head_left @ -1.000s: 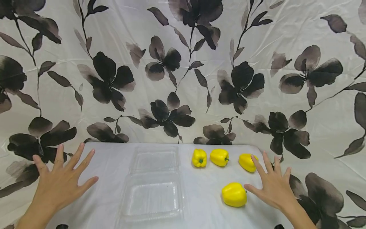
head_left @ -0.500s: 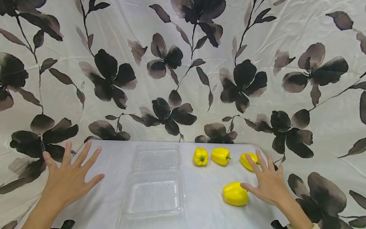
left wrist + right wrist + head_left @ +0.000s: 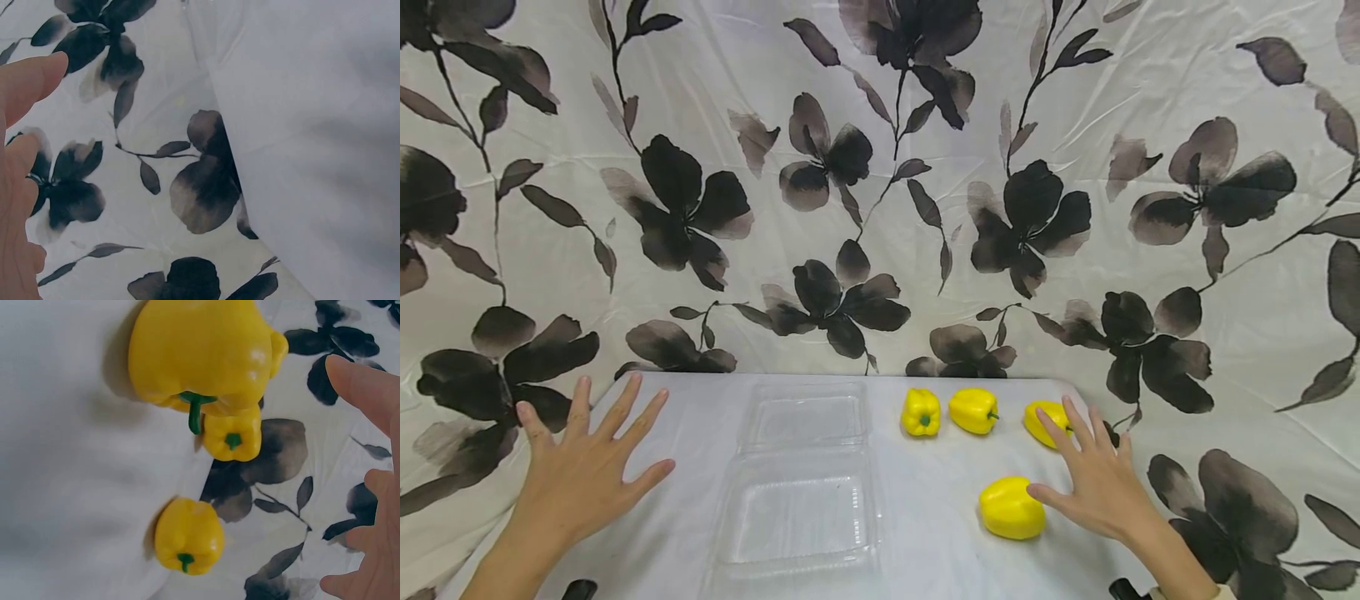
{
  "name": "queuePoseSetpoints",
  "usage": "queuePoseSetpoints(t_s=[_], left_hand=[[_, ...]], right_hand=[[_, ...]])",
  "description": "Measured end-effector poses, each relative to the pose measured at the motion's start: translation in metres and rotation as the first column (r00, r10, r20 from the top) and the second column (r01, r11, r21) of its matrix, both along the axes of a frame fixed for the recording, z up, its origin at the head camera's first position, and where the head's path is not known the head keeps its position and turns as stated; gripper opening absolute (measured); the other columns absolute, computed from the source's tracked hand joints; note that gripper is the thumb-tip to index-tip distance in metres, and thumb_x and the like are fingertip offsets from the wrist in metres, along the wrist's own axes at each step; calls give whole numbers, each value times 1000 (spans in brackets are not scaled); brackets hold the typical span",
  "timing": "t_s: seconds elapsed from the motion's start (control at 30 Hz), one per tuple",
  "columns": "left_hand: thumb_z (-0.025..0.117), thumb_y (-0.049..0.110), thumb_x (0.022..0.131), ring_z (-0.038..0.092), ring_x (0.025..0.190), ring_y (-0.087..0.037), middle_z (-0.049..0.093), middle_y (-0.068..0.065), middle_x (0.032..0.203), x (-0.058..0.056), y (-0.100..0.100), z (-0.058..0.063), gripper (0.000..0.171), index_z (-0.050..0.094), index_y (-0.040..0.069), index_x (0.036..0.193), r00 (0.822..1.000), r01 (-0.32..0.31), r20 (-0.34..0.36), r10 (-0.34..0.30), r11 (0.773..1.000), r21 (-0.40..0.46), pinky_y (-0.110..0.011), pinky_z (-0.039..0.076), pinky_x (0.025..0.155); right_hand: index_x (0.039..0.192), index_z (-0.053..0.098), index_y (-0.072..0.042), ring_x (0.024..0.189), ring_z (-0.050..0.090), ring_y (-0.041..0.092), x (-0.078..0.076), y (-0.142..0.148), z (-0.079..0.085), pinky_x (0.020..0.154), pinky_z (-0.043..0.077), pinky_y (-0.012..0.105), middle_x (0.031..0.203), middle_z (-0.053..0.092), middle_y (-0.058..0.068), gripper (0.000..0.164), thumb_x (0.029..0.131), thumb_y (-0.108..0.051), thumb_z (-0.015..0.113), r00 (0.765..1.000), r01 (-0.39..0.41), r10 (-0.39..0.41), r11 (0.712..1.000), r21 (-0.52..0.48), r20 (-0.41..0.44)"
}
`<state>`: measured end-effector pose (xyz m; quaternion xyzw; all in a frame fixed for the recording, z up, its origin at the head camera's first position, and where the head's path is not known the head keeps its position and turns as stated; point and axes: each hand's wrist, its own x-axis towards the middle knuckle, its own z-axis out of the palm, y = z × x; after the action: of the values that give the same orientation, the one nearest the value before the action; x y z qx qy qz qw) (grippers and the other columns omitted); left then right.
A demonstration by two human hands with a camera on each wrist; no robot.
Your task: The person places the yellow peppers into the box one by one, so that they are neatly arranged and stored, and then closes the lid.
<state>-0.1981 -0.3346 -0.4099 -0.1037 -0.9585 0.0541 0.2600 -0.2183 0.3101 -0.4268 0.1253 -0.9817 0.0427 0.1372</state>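
My left hand (image 3: 576,479) is held with its fingers spread over the left side of the white table, holding nothing. On the right, my right hand (image 3: 1101,483) is likewise spread and holds nothing. Its thumb overlaps the edge of the nearest yellow bell pepper (image 3: 1011,508) in the head view; in the right wrist view the thumb stands apart from the large pepper (image 3: 200,350). Its fingers partly cover another yellow pepper (image 3: 1043,423) farther back. Two more peppers, one showing its green stem end (image 3: 921,413) and one on its side (image 3: 973,412), lie along the back.
A clear plastic clamshell container (image 3: 801,521) lies opened on the table, its other half (image 3: 805,417) toward the back. Behind the white table (image 3: 662,408) hangs a curtain (image 3: 910,208) with dark flowers. Dark objects (image 3: 580,590) show at the bottom edge.
The left hand has shifted a little to the right. My right hand has moved slightly left, toward the nearest pepper. The peppers and container stay in place; the head view has swayed slightly.
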Motion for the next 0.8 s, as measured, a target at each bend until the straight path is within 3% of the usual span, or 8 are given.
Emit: queuePoseSetpoints(t_s=[0.17, 0.43, 0.67, 0.8], left_hand=[[64, 75, 89, -9, 158, -56, 2, -3, 180, 2, -1, 0, 104, 14, 36, 171, 1000, 1, 12, -1, 1000, 0, -84, -24, 108], [64, 74, 89, -3, 158, -58, 8, -5, 179, 1, 1, -5, 103, 17, 35, 171, 1000, 27, 2, -27, 1000, 8, -85, -20, 110], [69, 70, 90, 1, 158, -59, 16, -9, 178, -2, 6, -11, 102, 19, 33, 171, 998, 47, 37, -49, 998, 51, -88, -14, 110], [71, 66, 90, 8, 157, -60, 17, -11, 178, -2, 9, -14, 101, 20, 31, 171, 996, 64, 64, -69, 995, 81, -92, -4, 109]], right_hand=[[167, 32, -26, 153, 20, 63, -1, 0, -2, 105, 13, 95, 176, 16, 20, 103, 85, -70, 76, 999, -36, 36, 999, -1, -7], [166, 35, -28, 152, 23, 63, -4, 1, -7, 103, 16, 96, 176, 18, 18, 98, 86, -68, 76, 994, -109, 109, 994, -26, -23], [167, 33, -29, 152, 25, 60, -9, -1, -8, 105, 17, 94, 174, 24, 20, 100, 85, -66, 79, 992, -129, 128, 991, -45, -15], [168, 30, -31, 152, 25, 61, -11, -1, -10, 104, 19, 94, 174, 24, 20, 103, 85, -66, 80, 988, -151, 152, 986, -67, 9]])
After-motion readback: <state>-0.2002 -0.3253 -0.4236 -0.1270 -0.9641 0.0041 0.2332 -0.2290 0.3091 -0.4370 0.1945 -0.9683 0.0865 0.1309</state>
